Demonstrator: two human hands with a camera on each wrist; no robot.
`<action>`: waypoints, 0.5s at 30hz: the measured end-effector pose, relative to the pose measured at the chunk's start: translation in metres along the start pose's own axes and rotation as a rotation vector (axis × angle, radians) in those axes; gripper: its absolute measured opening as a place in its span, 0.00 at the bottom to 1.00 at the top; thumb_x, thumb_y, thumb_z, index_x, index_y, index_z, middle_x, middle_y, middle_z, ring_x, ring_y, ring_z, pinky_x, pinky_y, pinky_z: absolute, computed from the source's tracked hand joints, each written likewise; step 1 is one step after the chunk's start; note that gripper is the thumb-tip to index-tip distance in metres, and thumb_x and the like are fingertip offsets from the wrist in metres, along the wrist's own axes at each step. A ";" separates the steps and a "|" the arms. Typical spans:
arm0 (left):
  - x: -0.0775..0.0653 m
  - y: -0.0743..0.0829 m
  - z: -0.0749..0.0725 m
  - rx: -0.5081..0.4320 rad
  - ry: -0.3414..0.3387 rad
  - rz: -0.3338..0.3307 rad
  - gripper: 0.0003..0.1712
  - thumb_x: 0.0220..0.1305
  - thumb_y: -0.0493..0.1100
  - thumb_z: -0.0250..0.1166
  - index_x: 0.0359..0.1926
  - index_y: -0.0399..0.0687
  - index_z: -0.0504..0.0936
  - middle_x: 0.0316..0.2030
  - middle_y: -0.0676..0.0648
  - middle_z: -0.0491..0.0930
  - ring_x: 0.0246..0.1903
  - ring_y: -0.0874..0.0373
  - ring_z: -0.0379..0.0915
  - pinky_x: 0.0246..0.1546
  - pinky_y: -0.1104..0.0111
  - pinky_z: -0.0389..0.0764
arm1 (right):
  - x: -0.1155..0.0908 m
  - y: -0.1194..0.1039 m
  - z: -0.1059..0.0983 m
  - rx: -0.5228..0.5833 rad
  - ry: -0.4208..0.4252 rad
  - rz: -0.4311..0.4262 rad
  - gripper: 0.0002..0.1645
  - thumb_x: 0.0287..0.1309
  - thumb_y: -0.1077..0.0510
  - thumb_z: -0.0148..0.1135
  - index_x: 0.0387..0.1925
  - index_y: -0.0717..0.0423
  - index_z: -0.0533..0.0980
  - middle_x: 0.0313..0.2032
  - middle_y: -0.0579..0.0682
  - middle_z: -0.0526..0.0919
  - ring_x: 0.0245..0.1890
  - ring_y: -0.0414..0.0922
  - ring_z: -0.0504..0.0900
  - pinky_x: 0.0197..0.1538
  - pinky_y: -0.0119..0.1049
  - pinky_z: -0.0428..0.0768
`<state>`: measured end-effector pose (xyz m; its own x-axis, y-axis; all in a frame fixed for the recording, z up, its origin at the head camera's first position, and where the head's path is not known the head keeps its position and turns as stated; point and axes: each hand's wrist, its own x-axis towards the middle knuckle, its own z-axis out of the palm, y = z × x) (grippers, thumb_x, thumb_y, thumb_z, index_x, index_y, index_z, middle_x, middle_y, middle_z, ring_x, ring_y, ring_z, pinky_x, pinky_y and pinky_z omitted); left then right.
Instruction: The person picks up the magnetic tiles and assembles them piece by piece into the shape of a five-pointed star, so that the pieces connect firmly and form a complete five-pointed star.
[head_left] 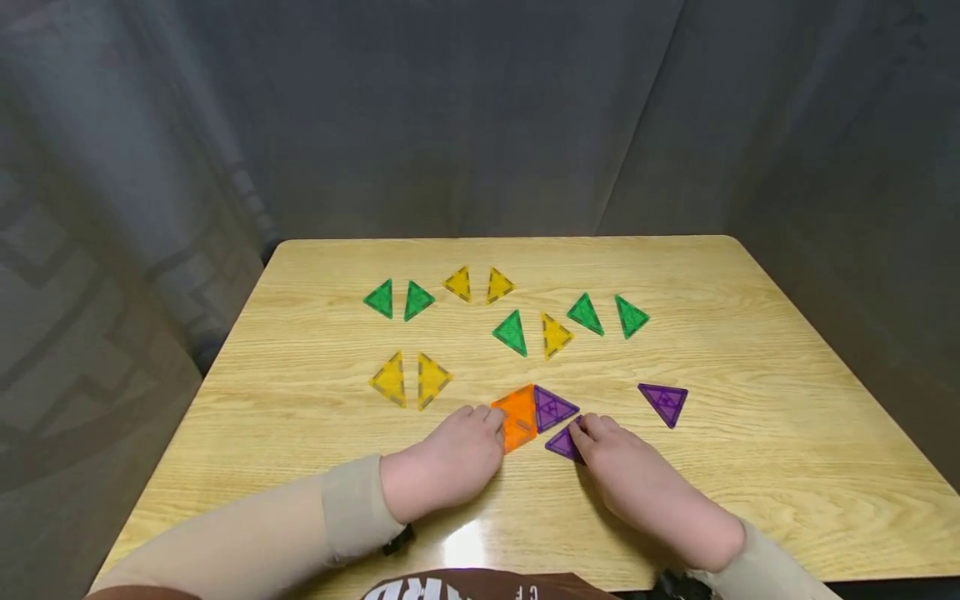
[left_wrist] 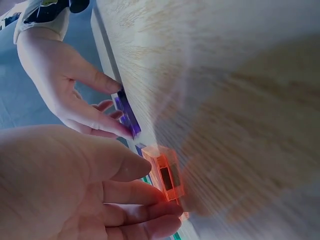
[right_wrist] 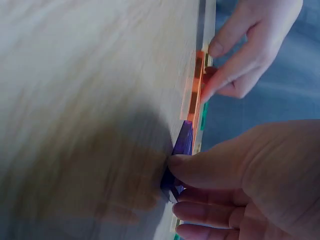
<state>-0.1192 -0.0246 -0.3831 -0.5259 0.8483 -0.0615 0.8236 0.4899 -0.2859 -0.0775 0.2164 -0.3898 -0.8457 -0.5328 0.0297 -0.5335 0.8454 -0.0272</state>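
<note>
My left hand holds the orange magnetic tiles by their left side, flat on the wooden table, thumb and fingertips at the edges. A purple triangle tile lies against their right edge. Just below it, my right hand pinches another purple triangle tile between thumb and fingers, partly covering it. The right wrist view shows this pinched purple tile close to the orange tiles. To the right lies a third purple triangle tile, untouched.
Several green triangle tiles and yellow triangle tiles lie flat beyond the hands, mostly set in pairs with small gaps. The wooden table has dark grey curtains behind it and at both sides.
</note>
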 end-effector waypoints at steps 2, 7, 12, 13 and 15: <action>0.000 0.000 0.001 -0.002 0.006 0.000 0.15 0.67 0.44 0.59 0.47 0.42 0.86 0.49 0.46 0.77 0.41 0.56 0.70 0.36 0.69 0.74 | 0.002 -0.002 0.000 0.004 0.009 -0.007 0.22 0.58 0.71 0.61 0.55 0.73 0.76 0.47 0.61 0.77 0.45 0.53 0.76 0.47 0.44 0.81; 0.000 0.000 0.004 0.020 0.019 0.001 0.14 0.68 0.44 0.59 0.46 0.44 0.86 0.47 0.47 0.77 0.39 0.57 0.70 0.34 0.69 0.73 | 0.007 -0.006 0.000 -0.005 0.032 0.006 0.20 0.57 0.69 0.65 0.52 0.73 0.78 0.40 0.56 0.75 0.39 0.49 0.75 0.41 0.41 0.81; 0.001 -0.001 0.005 0.029 0.016 0.000 0.15 0.68 0.44 0.59 0.48 0.43 0.86 0.49 0.46 0.77 0.40 0.56 0.71 0.36 0.68 0.74 | 0.010 -0.008 0.001 0.001 0.024 0.036 0.21 0.58 0.64 0.68 0.51 0.73 0.78 0.40 0.56 0.75 0.41 0.49 0.76 0.43 0.40 0.82; 0.001 -0.002 0.005 0.028 0.018 -0.002 0.15 0.68 0.44 0.59 0.48 0.43 0.86 0.50 0.46 0.77 0.40 0.57 0.71 0.36 0.69 0.74 | 0.010 -0.008 0.001 0.000 0.026 0.039 0.21 0.58 0.63 0.69 0.51 0.72 0.78 0.40 0.56 0.75 0.41 0.49 0.76 0.43 0.40 0.82; 0.001 -0.003 0.006 0.021 0.022 -0.007 0.15 0.67 0.44 0.59 0.48 0.42 0.86 0.50 0.45 0.77 0.40 0.56 0.71 0.36 0.68 0.74 | 0.011 -0.008 0.002 -0.002 0.033 0.040 0.22 0.58 0.62 0.69 0.50 0.72 0.78 0.41 0.56 0.76 0.42 0.49 0.76 0.43 0.40 0.82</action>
<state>-0.1236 -0.0261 -0.3877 -0.5265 0.8493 -0.0389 0.8152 0.4913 -0.3067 -0.0830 0.2037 -0.3912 -0.8658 -0.4966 0.0615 -0.4988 0.8663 -0.0269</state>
